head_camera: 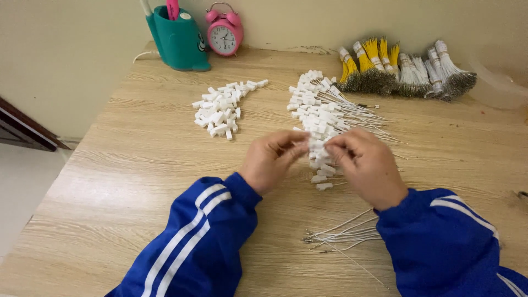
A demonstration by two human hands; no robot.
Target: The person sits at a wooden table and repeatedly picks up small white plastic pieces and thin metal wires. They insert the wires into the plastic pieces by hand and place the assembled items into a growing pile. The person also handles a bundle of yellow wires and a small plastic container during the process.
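Note:
My left hand [273, 159] and my right hand [365, 163] meet over the middle of the wooden table [137, 181], fingertips pinched together on one small white plastic connector [317, 144]. Whether a wire is in it is hidden by the fingers. Just beyond and under the hands lies a long pile of white connectors with thin white wires attached [324, 113]. A separate heap of loose white connectors [221, 109] lies to the left. A few loose white wires [344, 234] lie near my right sleeve.
Bundles of yellow and white wires [404, 70] lie at the back right beside a clear plastic container [500, 82]. A pink alarm clock [224, 33] and a teal holder [179, 38] stand at the back against the wall. The table's left edge drops to the floor.

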